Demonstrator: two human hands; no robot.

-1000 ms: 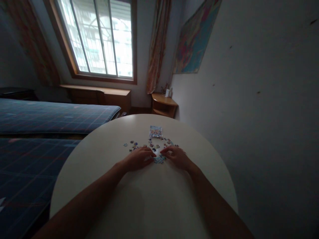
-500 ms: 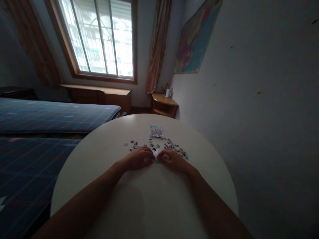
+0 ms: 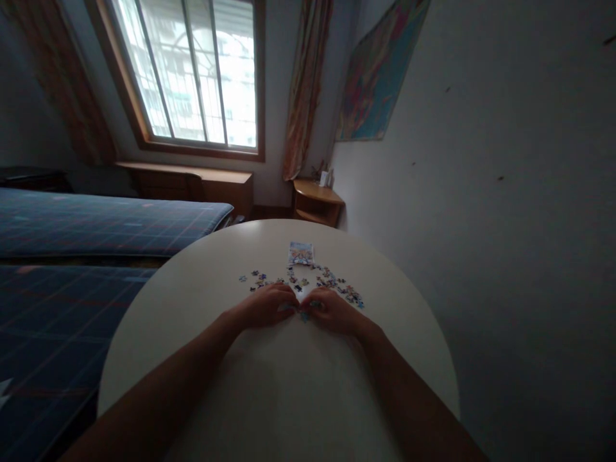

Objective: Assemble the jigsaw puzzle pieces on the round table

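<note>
Both hands meet over the middle of a round white table (image 3: 289, 391). My left hand (image 3: 269, 305) is curled, its fingertips closed on jigsaw puzzle pieces that are mostly hidden under it. Facing it, my right hand (image 3: 332, 309) has thumb and fingers pinched at the same small bluish pieces (image 3: 305, 316), which show between the hands. Loose puzzle pieces (image 3: 327, 277) lie just beyond my right hand, and more pieces (image 3: 260, 280) are scattered past my left. Behind them lies a small picture packet (image 3: 301, 253).
To the left stand beds with blue plaid mattresses (image 3: 96, 221). A wooden corner shelf (image 3: 317, 192) and a low desk (image 3: 221, 174) are beyond the table, below a window (image 3: 192, 77). A white wall (image 3: 481, 256) with a map (image 3: 380, 77) runs along the right.
My right hand's fingers have shifted slightly left, closer to my left hand. A little more of the bluish pieces shows between them. My left hand has barely moved.
</note>
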